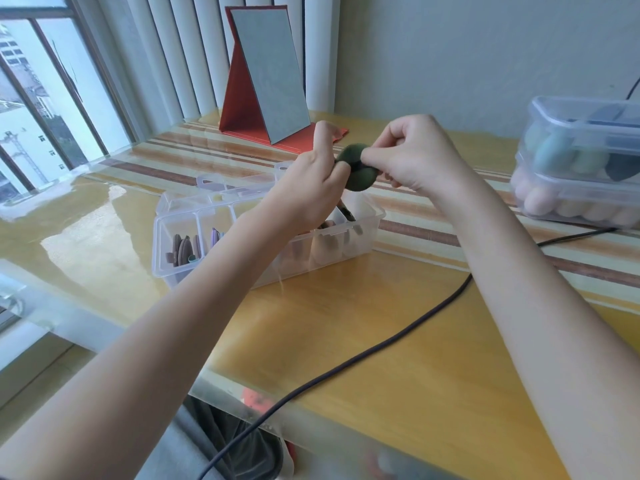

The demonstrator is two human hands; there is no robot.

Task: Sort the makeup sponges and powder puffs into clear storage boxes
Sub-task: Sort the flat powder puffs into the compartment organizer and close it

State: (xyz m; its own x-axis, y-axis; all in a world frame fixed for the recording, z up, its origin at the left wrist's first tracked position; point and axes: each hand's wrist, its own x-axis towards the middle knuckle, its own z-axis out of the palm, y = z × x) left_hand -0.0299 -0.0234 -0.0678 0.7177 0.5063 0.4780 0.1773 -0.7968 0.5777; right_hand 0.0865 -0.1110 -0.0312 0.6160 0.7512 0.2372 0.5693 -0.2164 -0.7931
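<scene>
A dark green makeup sponge is pinched between both my hands, squeezed in at its middle, in the air above the table. My left hand grips its left side and my right hand grips its right side. Directly below sits a clear divided storage box with its lid folded back. Brown and purple powder puffs stand on edge in its left compartments. My left forearm hides the middle compartments. At the far right stand two stacked clear boxes with green, pale and pink sponges inside.
A red folding mirror stands at the back of the glass-topped table. A dark cable runs across the table from the right down over the front edge. A window is at the left.
</scene>
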